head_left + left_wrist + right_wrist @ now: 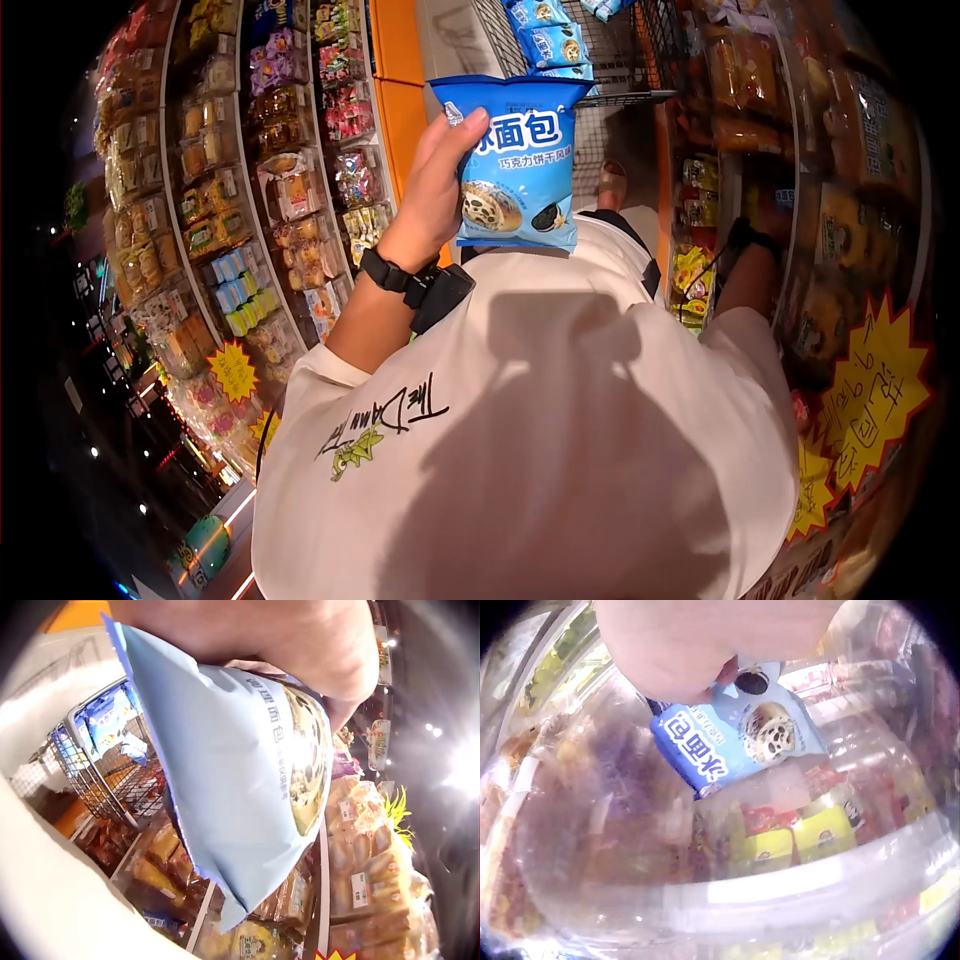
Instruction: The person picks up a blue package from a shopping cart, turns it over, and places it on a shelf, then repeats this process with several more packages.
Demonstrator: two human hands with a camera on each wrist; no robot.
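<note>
A blue snack bag (520, 165) is held upright in my left hand (432, 190), thumb across its upper left front. The left wrist view shows the same bag (225, 757) close up under the left hand (300, 641), its far fingers hidden. My right arm reaches to the shelves at the right; its hand cannot be made out in the head view. In the right wrist view the right hand (712, 645) grips a second blue bag (735, 739) by its edge, above packaged goods.
A wire cart (625, 75) with several blue bags (555, 48) stands ahead. Shelves of packaged food (285, 120) line the left side, and more packages (745, 75) fill the right. Yellow starburst signs (872, 400) hang at the lower right.
</note>
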